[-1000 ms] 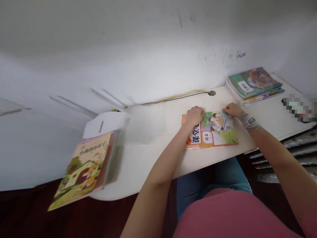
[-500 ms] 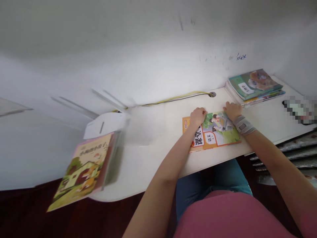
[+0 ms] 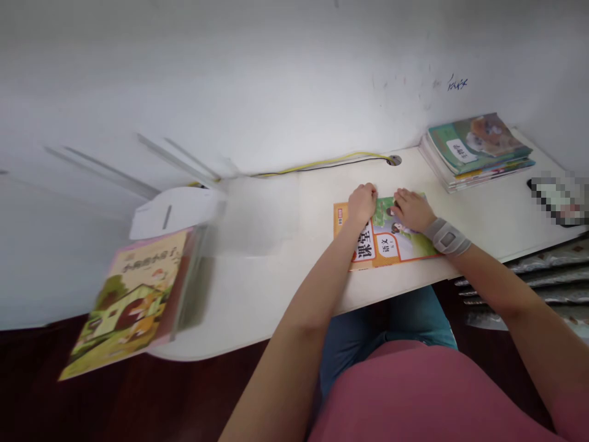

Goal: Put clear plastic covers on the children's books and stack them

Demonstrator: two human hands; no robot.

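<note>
Head view, only one. 语文 schoolbook [image 3: 389, 245], orange-bordered cover, lies flat on the white desk [image 3: 271, 301], under both hands, cover text turned sideways.

Left hand [image 3: 362, 202]: fingers curled in, mostly closed, at the book's far edge, left part of the cover. Can't tell if it pinches anything; fingertips hidden.

Right hand [image 3: 413, 209]: loosely open, fingers a bit bent, laid over the cover illustration, fingertips pointing at left hand. Hands near each other, not touching. Grey wristband [image 3: 448, 236] on that wrist.

Beyond the right hand and to its right: book stack [image 3: 442, 178], teal animal-cover book [image 3: 488, 138] on top. Farther right of the hand: pixelated phone-like object [image 3: 554, 199].

Beyond both hands: cable hole [image 3: 394, 160], yellow cable [image 3: 317, 163] running left from it along the wall.

Left of left hand: clear plastic sheet [image 3: 260, 215], flat. Well left of it: picture book [image 3: 129, 301], house on cover, overhanging the desk end.
</note>
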